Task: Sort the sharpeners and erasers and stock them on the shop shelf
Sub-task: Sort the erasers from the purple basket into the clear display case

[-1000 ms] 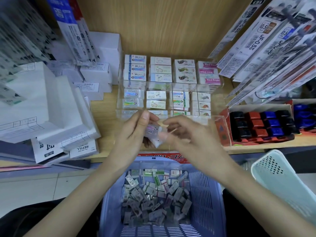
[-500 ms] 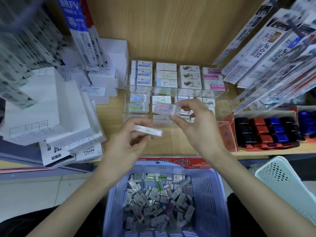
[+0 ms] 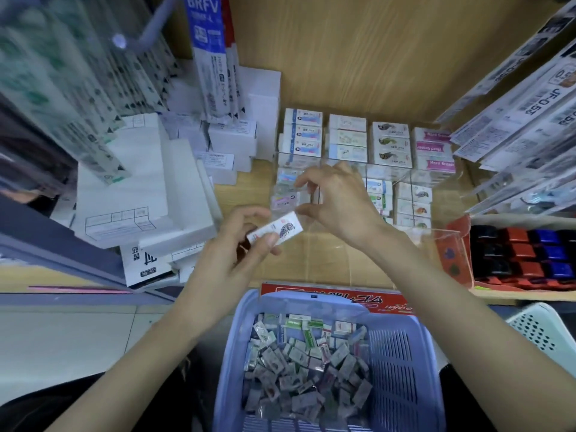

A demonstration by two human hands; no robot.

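Observation:
My left hand [image 3: 237,254] pinches a white eraser [image 3: 277,231] with a dark printed label, held above the shelf's front part. My right hand [image 3: 339,198] reaches into the left front compartment of a clear acrylic display [image 3: 442,241]. Its thumb and forefinger are set round the end of a pink-labelled eraser [image 3: 284,199]. Rows of boxed erasers [image 3: 346,141] fill the display's back and middle compartments. Below my arms a lilac plastic basket [image 3: 235,344] holds several loose wrapped erasers [image 3: 299,366].
White boxes [image 3: 140,198] are stacked at the left of the wooden shelf. Hanging refill packs [image 3: 523,113] slant in from the right, and others [image 3: 71,88] from the left. A red tray of black, red and blue blocks [image 3: 526,254] sits right. A white basket [image 3: 542,332] stands lower right.
My hands parted, each with one eraser. The right hand carried its pink-labelled eraser forward and left into the display's left front compartment. The left hand turned its eraser label-up.

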